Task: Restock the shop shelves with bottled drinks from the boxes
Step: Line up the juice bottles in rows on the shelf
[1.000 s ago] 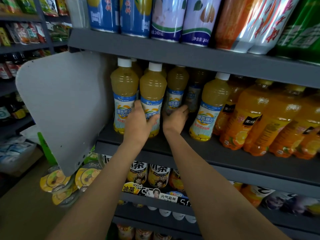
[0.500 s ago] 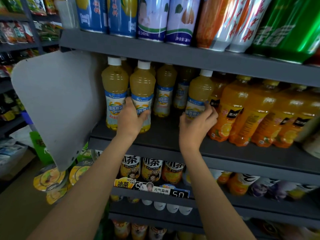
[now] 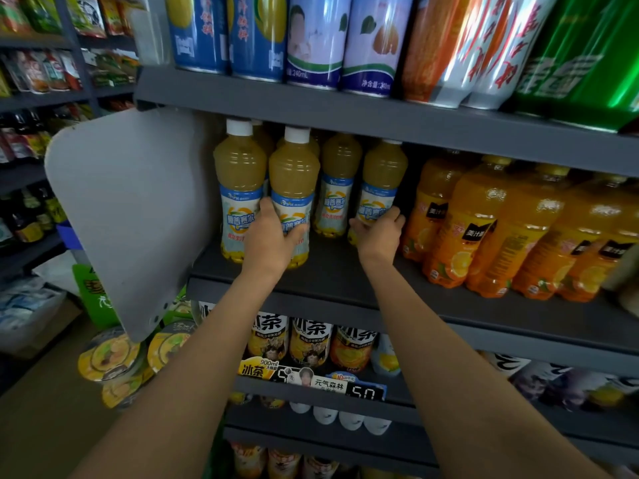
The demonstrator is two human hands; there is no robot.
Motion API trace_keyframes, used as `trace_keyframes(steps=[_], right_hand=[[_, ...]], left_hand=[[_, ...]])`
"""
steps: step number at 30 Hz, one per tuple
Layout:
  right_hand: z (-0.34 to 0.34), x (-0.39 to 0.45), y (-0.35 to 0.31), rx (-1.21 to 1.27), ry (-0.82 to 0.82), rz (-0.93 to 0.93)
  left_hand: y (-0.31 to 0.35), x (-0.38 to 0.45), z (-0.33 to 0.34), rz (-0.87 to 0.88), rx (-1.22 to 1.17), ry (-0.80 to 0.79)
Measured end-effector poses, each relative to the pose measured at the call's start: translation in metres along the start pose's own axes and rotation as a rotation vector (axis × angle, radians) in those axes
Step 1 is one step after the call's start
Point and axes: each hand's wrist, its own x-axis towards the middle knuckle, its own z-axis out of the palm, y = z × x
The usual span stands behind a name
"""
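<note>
Pale yellow juice bottles with white caps and blue-white labels stand on the dark grey middle shelf point(image 3: 345, 271). My left hand point(image 3: 273, 236) grips the lower part of the front bottle point(image 3: 294, 181), second from the left. My right hand point(image 3: 378, 233) grips the base of the rightmost yellow bottle point(image 3: 382, 181), which stands further back, beside the orange juice bottles point(image 3: 484, 223). Another yellow bottle point(image 3: 238, 181) stands at the far left, and one point(image 3: 337, 188) sits between my hands, further back. No box is in view.
A grey end panel point(image 3: 128, 216) closes the shelf's left side. Tall cans point(image 3: 311, 39) fill the shelf above. Iced tea bottles point(image 3: 307, 340) and price tags point(image 3: 311, 378) sit on the shelf below. Instant noodle cups point(image 3: 110, 357) stack at lower left by the floor.
My right hand has pushed the rightmost yellow bottle back and to the left, upright beside the orange bottles. My left hand keeps its hold on the front bottle. The view shifted slightly.
</note>
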Motion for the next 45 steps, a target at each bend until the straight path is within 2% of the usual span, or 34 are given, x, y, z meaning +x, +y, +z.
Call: trace_keyframes(steps=[8, 10, 12, 14, 16, 17, 19, 22, 24, 28, 31, 32, 34, 37, 39, 41, 43, 45], right_hand=[[0.011, 0.021, 0.001, -0.068, -0.029, 0.007], [0.007, 0.009, 0.003, -0.042, 0.029, -0.059], [0.0, -0.009, 0.006, -0.006, 0.065, -0.22], [-0.006, -0.027, 0.01, 0.016, -0.138, -0.367], [-0.01, -0.038, 0.011, 0.061, -0.448, -0.346], [-0.011, -0.04, 0.012, 0.093, -0.525, -0.297], [-0.012, -0.039, 0.011, 0.144, -0.477, -0.204], [-0.017, -0.032, 0.011, 0.101, -0.326, -0.18], [-0.022, -0.027, 0.016, 0.077, -0.268, -0.174], [-0.036, -0.017, 0.021, 0.121, -0.211, -0.085], [-0.038, -0.008, 0.024, 0.085, -0.231, -0.081], [-0.037, -0.007, 0.024, 0.071, -0.227, -0.074], [-0.034, -0.006, 0.024, 0.054, -0.218, -0.054], [-0.032, -0.006, 0.023, 0.026, -0.228, -0.045], [-0.033, -0.007, 0.023, 0.017, -0.227, -0.044], [-0.034, -0.009, 0.024, -0.004, -0.214, -0.06], [-0.034, -0.012, 0.024, -0.026, -0.202, -0.084], [-0.034, -0.013, 0.023, -0.038, -0.195, -0.088]], left_hand=[[-0.002, 0.002, 0.001, -0.013, 0.009, 0.011], [-0.001, 0.002, 0.002, 0.003, 0.0, -0.006], [0.0, 0.002, 0.004, 0.024, -0.026, -0.034], [0.005, 0.003, 0.01, 0.027, -0.06, -0.073], [0.014, 0.004, 0.02, 0.027, -0.086, -0.108], [0.02, 0.003, 0.026, 0.033, -0.101, -0.125], [0.031, 0.003, 0.039, 0.05, -0.131, -0.158], [0.037, 0.0, 0.049, 0.087, -0.088, -0.191], [0.032, -0.007, 0.043, 0.129, -0.045, -0.124], [0.008, -0.025, 0.011, 0.157, -0.067, 0.309], [-0.012, -0.023, -0.012, 0.055, -0.049, 0.541], [-0.018, -0.02, -0.016, 0.004, -0.059, 0.547], [-0.031, -0.014, -0.017, -0.065, -0.07, 0.448], [-0.044, -0.008, -0.015, -0.091, -0.069, 0.326], [-0.045, -0.007, -0.017, -0.131, -0.067, 0.342], [-0.036, -0.015, -0.017, -0.116, -0.041, 0.43], [-0.026, -0.026, -0.011, -0.02, -0.028, 0.527], [-0.016, -0.032, -0.001, 0.077, -0.001, 0.521]])
